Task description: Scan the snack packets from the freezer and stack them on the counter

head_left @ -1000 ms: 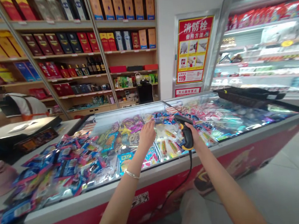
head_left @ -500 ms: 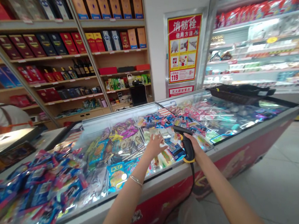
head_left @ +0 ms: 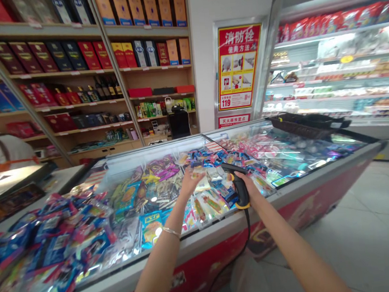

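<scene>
My right hand [head_left: 245, 182] is wrapped round the grip of a black-and-yellow barcode scanner [head_left: 241, 191], its head pointing left over the freezer goods. A black cable runs down from the grip. Fingers apart, my left hand [head_left: 190, 183] hovers over the chest freezer [head_left: 275, 195], beside a pale packet [head_left: 203, 184]. Whether the fingertips touch that packet I cannot tell. Below them lie clear packs with green and orange ice pops [head_left: 212, 204]. Blue packets [head_left: 151, 226] are to the left of these.
Blue-and-pink packets [head_left: 56, 244] are heaped on the freezer's left part. A dark tray [head_left: 302, 124] rests on its far right. Behind are shelves of boxed bottles [head_left: 58, 56], a fire-hydrant sign [head_left: 240, 68] and a lit chiller [head_left: 332, 77]. Part of a person [head_left: 4, 148] shows at far left.
My left hand has shifted left and slightly up, uncovering the pale packet and the ice-pop packs. The scanner has moved slightly left and up in my right hand.
</scene>
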A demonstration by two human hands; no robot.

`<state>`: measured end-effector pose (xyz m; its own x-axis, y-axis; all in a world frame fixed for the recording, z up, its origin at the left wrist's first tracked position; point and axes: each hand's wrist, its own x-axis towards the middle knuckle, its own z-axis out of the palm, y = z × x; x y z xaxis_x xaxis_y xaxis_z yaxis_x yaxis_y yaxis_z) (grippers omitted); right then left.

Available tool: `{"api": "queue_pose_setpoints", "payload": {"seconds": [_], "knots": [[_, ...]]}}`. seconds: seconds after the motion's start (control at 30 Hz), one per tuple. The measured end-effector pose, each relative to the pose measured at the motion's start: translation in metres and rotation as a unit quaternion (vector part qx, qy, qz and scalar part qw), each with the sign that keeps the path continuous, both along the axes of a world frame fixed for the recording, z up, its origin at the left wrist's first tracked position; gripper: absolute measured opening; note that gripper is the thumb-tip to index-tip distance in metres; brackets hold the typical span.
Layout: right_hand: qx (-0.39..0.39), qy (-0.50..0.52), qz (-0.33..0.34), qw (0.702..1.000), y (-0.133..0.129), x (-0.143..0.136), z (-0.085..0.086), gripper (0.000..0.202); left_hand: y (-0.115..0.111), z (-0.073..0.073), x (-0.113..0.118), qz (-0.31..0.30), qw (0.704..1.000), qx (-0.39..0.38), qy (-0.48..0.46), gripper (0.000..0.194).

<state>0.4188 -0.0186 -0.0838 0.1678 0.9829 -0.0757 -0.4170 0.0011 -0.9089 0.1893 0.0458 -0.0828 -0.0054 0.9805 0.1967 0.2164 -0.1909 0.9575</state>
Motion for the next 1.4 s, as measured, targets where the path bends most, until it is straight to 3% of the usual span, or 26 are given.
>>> {"api": "queue_pose_setpoints", "payload": {"seconds": [0.07,0.17,0.23,0.33,0.47,0.63,0.73,0.8,0.9,0.97,1.03,1.23,1.4], "knots": [[0.012,-0.003,0.034,0.999,0.001,-0.01,0.015,0.026,0.007,0.01,-0.019,-0.042,0.979,-0.064,-0.188,0.071],[0.029,-0.006,0.082,0.996,0.011,-0.034,0.037,0.026,0.013,0.021,-0.053,-0.169,0.899,-0.104,-0.389,0.069],[0.039,-0.006,0.108,0.993,0.023,-0.053,0.045,0.023,0.013,0.023,-0.07,-0.208,0.865,-0.094,-0.446,0.073],[0.04,-0.021,0.14,0.989,0.047,-0.082,0.043,0.022,0.012,0.02,-0.084,-0.174,0.871,-0.057,-0.456,0.077],[0.022,-0.029,0.173,0.984,0.068,-0.109,0.028,0.025,0.012,0.014,-0.086,-0.121,0.918,-0.023,-0.377,0.085],[0.041,-0.044,0.243,0.968,0.064,-0.112,0.019,0.03,0.016,0.012,-0.082,-0.09,0.95,-0.005,-0.299,0.087],[0.051,-0.034,0.24,0.969,0.059,-0.108,0.02,0.029,0.016,0.013,-0.082,0.047,0.993,0.065,-0.091,0.078],[0.048,-0.03,0.227,0.972,0.059,-0.106,0.021,0.028,0.012,0.015,-0.086,0.175,0.971,0.131,0.096,0.085],[0.054,-0.037,0.2,0.978,0.062,-0.102,0.021,0.03,0.006,0.018,-0.095,0.277,0.892,0.204,0.294,0.099],[0.073,-0.057,0.189,0.978,0.062,-0.099,0.022,0.03,0.004,0.017,-0.1,0.285,0.858,0.227,0.361,0.098],[0.092,-0.087,0.187,0.974,0.062,-0.097,0.024,0.03,0.006,0.012,-0.103,0.269,0.846,0.225,0.402,0.096],[0.1,-0.146,0.218,0.96,0.062,-0.098,0.023,0.032,0.018,-0.015,-0.099,0.195,0.868,0.129,0.438,0.095],[0.111,-0.171,0.242,0.948,0.06,-0.099,0.022,0.033,0.017,-0.01,-0.098,0.176,0.86,0.196,0.438,0.095]]}}
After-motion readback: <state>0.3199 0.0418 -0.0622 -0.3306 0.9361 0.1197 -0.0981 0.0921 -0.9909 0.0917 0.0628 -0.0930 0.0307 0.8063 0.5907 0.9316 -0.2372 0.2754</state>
